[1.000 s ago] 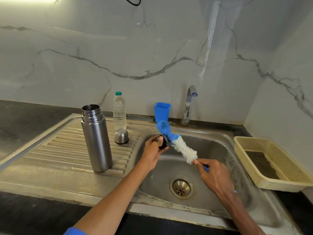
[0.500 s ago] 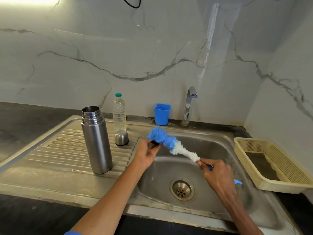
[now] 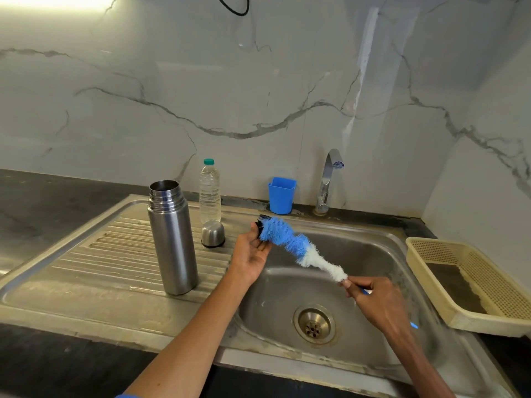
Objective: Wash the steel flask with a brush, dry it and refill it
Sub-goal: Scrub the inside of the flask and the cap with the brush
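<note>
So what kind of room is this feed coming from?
Most likely a home kitchen: a steel sink with a ribbed drainboard, a tap against a marble-look wall, and a dark countertop.

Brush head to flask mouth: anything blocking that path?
Nothing visible. The blue-and-white bottle brush hangs over the sink basin; the open steel flask stands upright on the drainboard to its left. The left hand holds a small black part at the brush tip.
</note>
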